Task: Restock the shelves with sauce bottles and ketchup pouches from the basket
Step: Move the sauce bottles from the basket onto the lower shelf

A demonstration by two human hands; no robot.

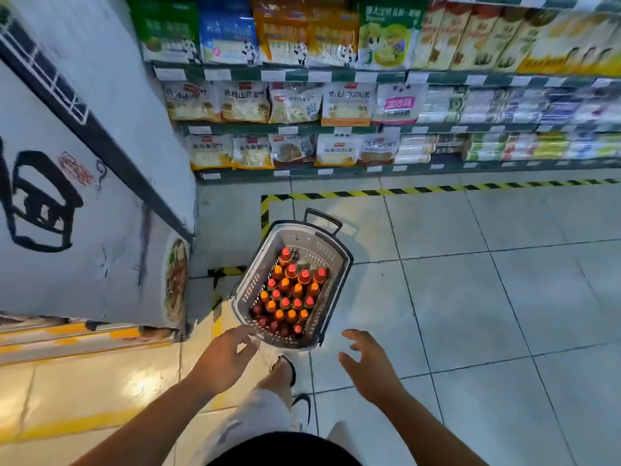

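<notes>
Both hands empty, nothing gripped. Left hand [225,351] reaches forward with fingers spread and relaxed, fingertips at or over the near-left corner of the basket [339,260]; actual contact can't be confirmed. Right hand [368,361] hangs in the air just right of the basket's near end, fingers loosely curved and apart, clear of the rim.

Head view: grey perforated basket sits on the tiled floor [487,297] at roughly 12 o'clock from the hands, long axis tilted toward 1 o'clock, black handle [323,219] at its far end. Sauce bottles [290,297] stand upright inside, packed in rows toward the near end, with red and orange caps; the far end of the basket shows bare mesh. No ketchup pouches can be made out.

Shelves [336,127] run across the top of the view from 11 to 2 o'clock, three tiers filled with bagged goods, well apart from the basket. Yellow-black hazard tape [437,189] lies on the floor between basket and shelves. White painted wall [84,196] with black lettering at 9–10 o'clock. One foot in a sandal [285,368] is planted just below the basket's near edge.
</notes>
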